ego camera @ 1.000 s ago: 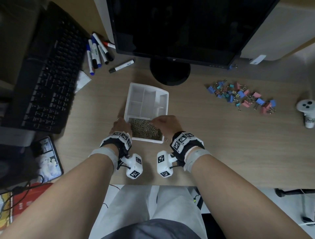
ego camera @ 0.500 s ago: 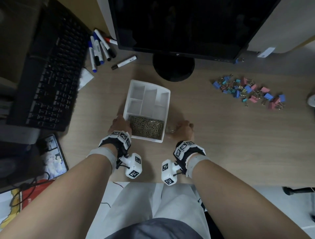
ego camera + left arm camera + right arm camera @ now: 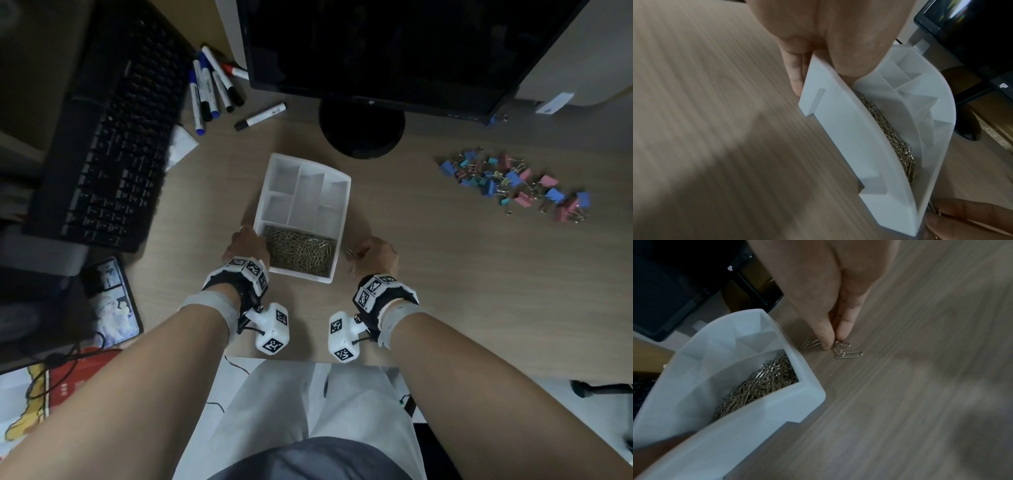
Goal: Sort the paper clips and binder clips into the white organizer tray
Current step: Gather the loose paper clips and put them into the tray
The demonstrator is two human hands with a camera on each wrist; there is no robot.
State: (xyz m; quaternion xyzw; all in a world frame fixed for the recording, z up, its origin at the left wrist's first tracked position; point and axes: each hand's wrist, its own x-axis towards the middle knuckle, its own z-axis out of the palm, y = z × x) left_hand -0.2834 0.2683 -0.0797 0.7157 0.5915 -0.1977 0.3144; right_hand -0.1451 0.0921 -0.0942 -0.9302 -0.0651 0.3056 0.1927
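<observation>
The white organizer tray (image 3: 343, 208) stands on the desk; its near long compartment is heaped with gold paper clips (image 3: 300, 251), its other compartments show nothing inside. My left hand (image 3: 245, 244) grips the tray's near left corner (image 3: 813, 84), thumb over the rim. My right hand (image 3: 371, 255) is on the desk just right of the tray, thumb and forefinger pinching loose paper clips (image 3: 844, 349) that lie on the wood. A pile of coloured binder clips (image 3: 513, 185) lies far right on the desk.
A black monitor (image 3: 394, 51) on a round stand (image 3: 361, 133) rises right behind the tray. A black keyboard (image 3: 109, 130) and several markers (image 3: 212, 85) lie to the left. A phone (image 3: 109, 301) sits near the left desk edge.
My right hand left the paper clip compartment and moved right onto the desk beside the tray, where it now pinches loose clips. The left hand stayed on the tray corner.
</observation>
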